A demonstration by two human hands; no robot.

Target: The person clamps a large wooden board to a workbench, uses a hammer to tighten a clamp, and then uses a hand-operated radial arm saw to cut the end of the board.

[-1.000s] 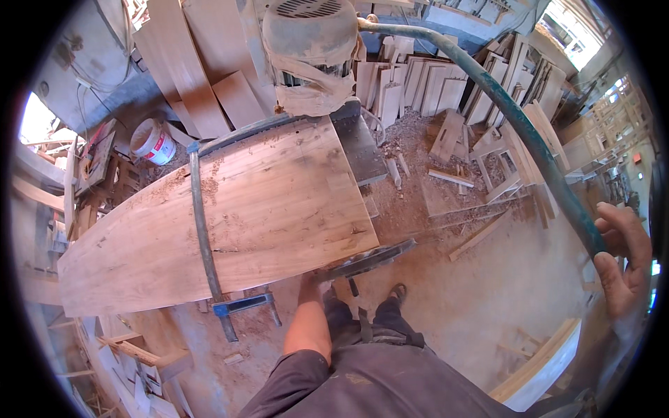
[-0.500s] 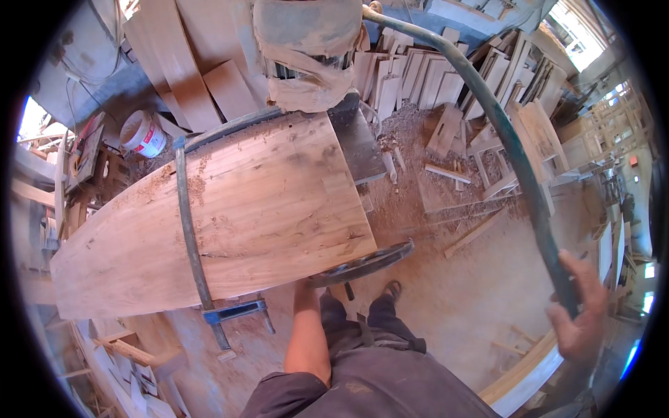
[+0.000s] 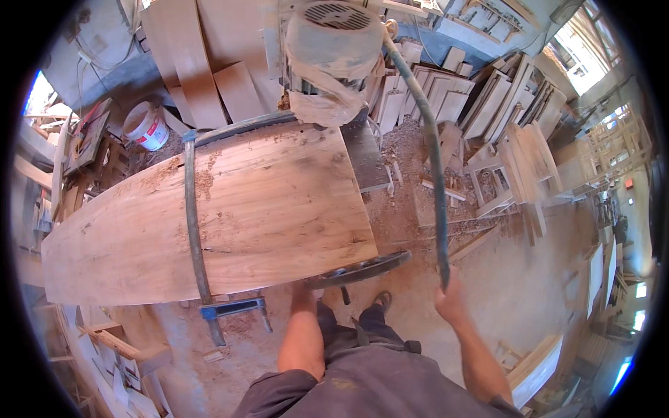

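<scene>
My right hand [image 3: 451, 298] is closed round the lower end of a long, curved, greenish metal lever [image 3: 433, 157], which runs up to the dusty motor head [image 3: 327, 66] of a machine. My left hand [image 3: 303, 291] reaches to the dark handwheel [image 3: 366, 269] at the near edge of a large wooden panel [image 3: 279, 202]; its fingers are hidden behind the wheel. The panel lies under the motor head, its left end rounded. A metal bar clamp [image 3: 192, 216] with a blue jaw crosses it from back to front. Wood chips dot its surface.
Upright boards [image 3: 453, 90] lean along the back wall. At the left back stands a white bucket [image 3: 148, 129]. Wooden frames [image 3: 519, 164] sit at the right, with sawdust on the floor [image 3: 411, 327]. Wooden parts [image 3: 118, 348] lie at lower left.
My right hand has brought the lever's end leftward and inward, from far right to near my body, and now grips it more fully. My left hand stays at the handwheel.
</scene>
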